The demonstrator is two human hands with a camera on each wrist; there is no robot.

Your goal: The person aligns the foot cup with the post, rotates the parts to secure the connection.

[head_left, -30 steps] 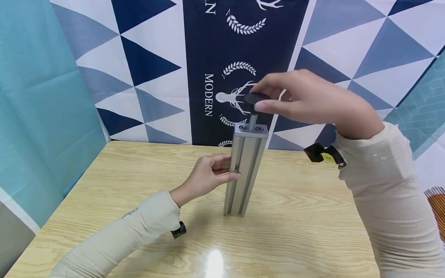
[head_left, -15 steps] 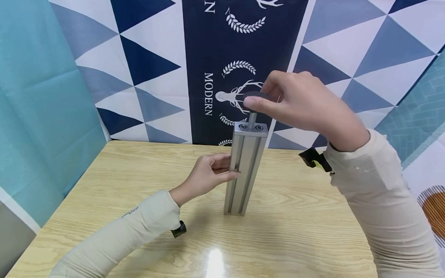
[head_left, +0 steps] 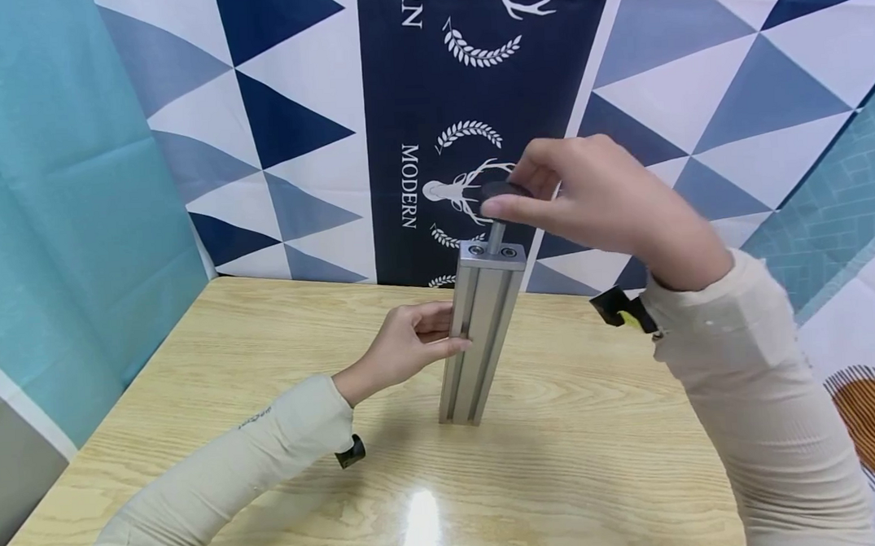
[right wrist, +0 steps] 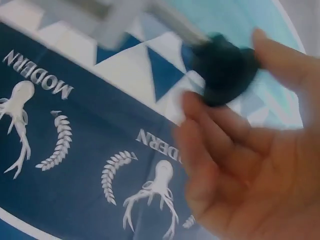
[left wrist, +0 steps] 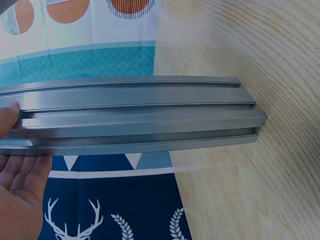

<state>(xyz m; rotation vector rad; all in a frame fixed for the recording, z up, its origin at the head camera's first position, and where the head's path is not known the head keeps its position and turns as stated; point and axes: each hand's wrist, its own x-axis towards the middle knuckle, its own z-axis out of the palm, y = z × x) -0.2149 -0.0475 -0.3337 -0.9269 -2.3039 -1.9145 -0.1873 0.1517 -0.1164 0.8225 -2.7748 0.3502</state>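
Observation:
A silver aluminium profile (head_left: 487, 328) with long grooves stands upright on the table, tilted a little in the head view. My left hand (head_left: 400, 345) grips it around the middle, thumb on the near face and fingers behind. In the left wrist view the grooved profile (left wrist: 140, 117) reaches down to the wood. A metal end plate (head_left: 491, 257) with two screws caps its top, and a round stem (head_left: 496, 236) rises from there to a black knob (head_left: 498, 195). My right hand (head_left: 603, 196) pinches that knob between thumb and fingers; the right wrist view shows the lobed knob (right wrist: 222, 72) blurred.
Beneath is a light wooden table (head_left: 600, 461) with a bright reflection near the front. A patterned cloth (head_left: 298, 108) in navy, blue and white hangs behind the far edge. A turquoise cloth (head_left: 45, 176) hangs on the left.
My right hand and forearm have swung left overall around the knob, then slightly back right, with the thumb shifting across it. The left hand and the profile have stayed in place.

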